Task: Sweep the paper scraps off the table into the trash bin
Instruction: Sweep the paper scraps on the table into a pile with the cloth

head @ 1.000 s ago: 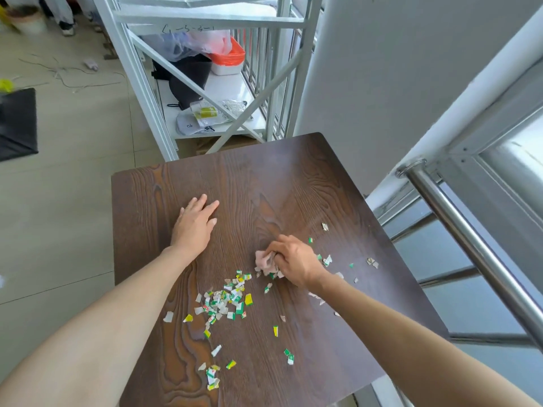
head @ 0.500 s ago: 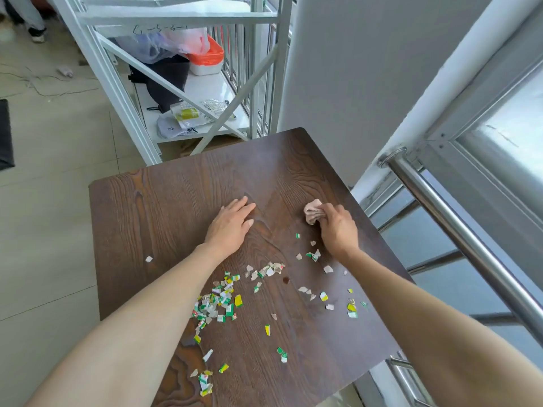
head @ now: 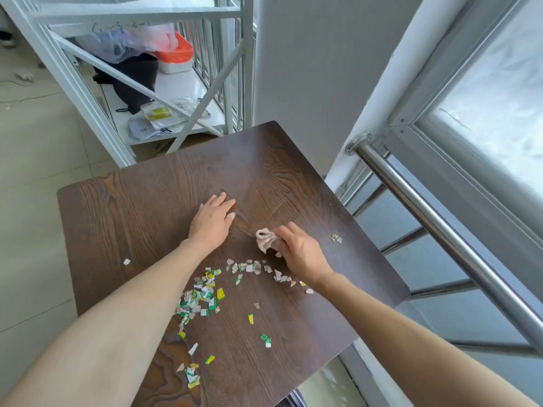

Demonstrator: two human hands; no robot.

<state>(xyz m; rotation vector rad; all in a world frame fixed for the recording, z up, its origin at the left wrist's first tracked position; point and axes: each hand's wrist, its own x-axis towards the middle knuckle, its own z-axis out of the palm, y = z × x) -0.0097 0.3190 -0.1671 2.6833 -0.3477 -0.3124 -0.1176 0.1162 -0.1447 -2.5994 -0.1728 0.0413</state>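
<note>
A dark wooden table [head: 141, 207] carries many small white, green and yellow paper scraps [head: 202, 295], thickest near its middle front. A row of pale scraps [head: 252, 267] lies just in front of my right hand [head: 299, 254], which is shut on a crumpled pink cloth [head: 264, 240] pressed to the tabletop. My left hand [head: 213, 220] rests flat on the wood, fingers together, holding nothing. Two stray scraps [head: 336, 238] lie near the right edge and one scrap [head: 126, 261] at the left. No trash bin is in sight.
A white metal shelf frame [head: 88, 92] stands behind the table with bags and a black bag [head: 132, 80] on its lower board. A steel handrail [head: 440, 227] and a window run along the right. Tiled floor [head: 32, 171] lies to the left.
My right hand with the cloth has drawn back from the far right of the table toward the middle, pushing scraps into a row. The left hand stays flat in place.
</note>
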